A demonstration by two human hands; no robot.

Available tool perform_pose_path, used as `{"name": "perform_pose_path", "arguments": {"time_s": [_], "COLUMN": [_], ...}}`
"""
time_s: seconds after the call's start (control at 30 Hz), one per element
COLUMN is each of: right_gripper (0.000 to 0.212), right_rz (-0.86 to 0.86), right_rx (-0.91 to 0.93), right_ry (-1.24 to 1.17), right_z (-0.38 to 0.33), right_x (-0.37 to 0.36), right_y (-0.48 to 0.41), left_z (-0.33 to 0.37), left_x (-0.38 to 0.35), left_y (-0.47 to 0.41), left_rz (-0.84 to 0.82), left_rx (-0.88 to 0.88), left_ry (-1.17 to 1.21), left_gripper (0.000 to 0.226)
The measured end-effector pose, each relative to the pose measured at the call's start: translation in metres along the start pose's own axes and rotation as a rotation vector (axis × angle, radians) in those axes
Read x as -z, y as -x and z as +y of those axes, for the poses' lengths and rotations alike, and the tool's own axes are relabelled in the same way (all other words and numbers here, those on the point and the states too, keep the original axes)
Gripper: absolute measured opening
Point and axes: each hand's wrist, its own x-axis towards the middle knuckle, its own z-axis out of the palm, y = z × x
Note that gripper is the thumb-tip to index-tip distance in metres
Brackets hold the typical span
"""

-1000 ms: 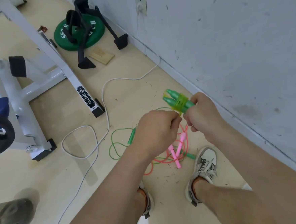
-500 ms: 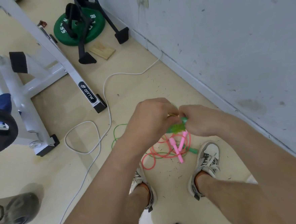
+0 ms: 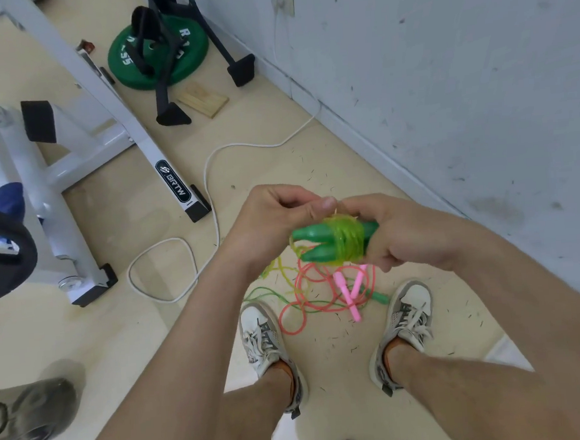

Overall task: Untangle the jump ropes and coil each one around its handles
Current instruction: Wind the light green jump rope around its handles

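Note:
My right hand [image 3: 399,236] grips a pair of green jump rope handles [image 3: 321,243] lying side by side, with yellow-green rope [image 3: 346,238] coiled thickly around their middle. My left hand [image 3: 274,217] pinches the rope's free end just above the coil. A loose loop of that rope hangs below the handles toward the floor. On the floor between my shoes lies a pink jump rope [image 3: 348,289] with its two pink handles crossed, tangled with a thin green rope [image 3: 266,292] whose green handle [image 3: 379,296] lies by my right shoe.
A white cable [image 3: 210,177] snakes across the floor from the wall outlet. A white exercise frame [image 3: 110,129] stands to the left, a green weight plate [image 3: 158,53] and black stands at the back. The wall runs along the right. Another person's shoe [image 3: 27,415] is at lower left.
The handles turned from pointing up and away to lying level with tips to the left. Both hands dropped lower, and the coil around the handles looks thicker.

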Motion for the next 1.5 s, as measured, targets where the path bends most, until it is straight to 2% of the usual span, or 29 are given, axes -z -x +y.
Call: {"name": "perform_pose_path", "arguments": {"time_s": [0.07,0.13,0.2,0.23,0.3,0.37,0.43,0.5,0.57,0.6,0.67,0.73,0.8,0.93,1.03,1.13,1.3,1.43,1.5], "right_gripper": [0.067,0.061,0.06,0.058,0.054,0.053,0.047,0.039,0.032,0.029,0.023,0.021,0.02,0.021,0.021,0.02,0.033,0.058,0.058], "right_rz": [0.022,0.028,0.062,0.089,0.164,0.255,0.378,0.561,0.739,0.776,0.733,0.647,0.552,0.327,0.194,0.091,0.034,0.042,0.05], "right_rx": [0.038,0.099,0.141,0.134,0.095,0.037,-0.042,-0.104,-0.102,-0.084,-0.067,-0.051,-0.02,-0.02,-0.042,-0.025,0.022,0.087,0.126], "right_ry": [-0.207,-0.486,-0.724,-0.784,-0.829,-0.837,-0.78,-0.568,-0.258,-0.092,0.186,0.344,0.418,0.447,0.472,0.511,0.386,0.241,0.191], "right_z": [-0.002,-0.004,-0.006,-0.005,-0.002,0.001,0.005,0.009,0.014,0.016,0.02,0.022,0.021,0.017,0.018,0.019,0.015,0.009,0.002], "right_x": [0.001,0.002,0.005,0.006,0.005,0.001,-0.001,0.001,0.005,0.007,0.007,0.003,-0.001,-0.001,-0.004,-0.01,-0.007,-0.004,-0.004], "right_y": [0.001,0.002,0.001,-0.001,-0.003,-0.007,-0.013,-0.017,-0.018,-0.018,-0.018,-0.02,-0.022,-0.02,-0.021,-0.021,-0.013,-0.004,0.0], "left_z": [-0.005,-0.011,-0.012,-0.011,-0.011,-0.013,-0.012,-0.01,-0.008,-0.007,-0.004,-0.002,-0.004,-0.009,-0.007,-0.005,-0.003,0.003,0.006], "left_x": [-0.004,-0.007,-0.009,-0.01,-0.016,-0.022,-0.028,-0.028,-0.027,-0.027,-0.029,-0.034,-0.033,-0.02,-0.02,-0.021,-0.015,-0.01,-0.007], "left_y": [-0.002,-0.004,-0.002,-0.002,-0.003,-0.004,-0.003,-0.001,0.002,0.004,0.007,0.009,0.008,0.005,0.006,0.007,0.006,0.004,0.004], "left_rz": [-0.007,-0.085,-0.17,-0.15,-0.007,0.12,0.118,0.068,0.032,0.025,0.01,-0.014,-0.014,-0.013,0.011,-0.021,-0.024,-0.043,-0.069], "left_rx": [0.026,0.042,0.061,0.062,-0.005,-0.164,-0.282,-0.326,-0.374,-0.408,-0.474,-0.593,-0.691,-0.715,-0.662,-0.604,-0.254,-0.177,-0.137], "left_ry": [0.132,0.26,0.365,0.349,0.082,-0.366,-0.733,-0.933,-1.083,-1.133,-1.175,-1.198,-1.183,-1.037,-0.924,-0.863,-0.628,-0.46,-0.357], "left_gripper": [0.013,0.025,0.019,0.013,0.011,0.015,0.015,0.024,0.028,0.029,0.03,0.026,0.023,0.028,0.011,0.01,0.013,0.015,0.015]}}
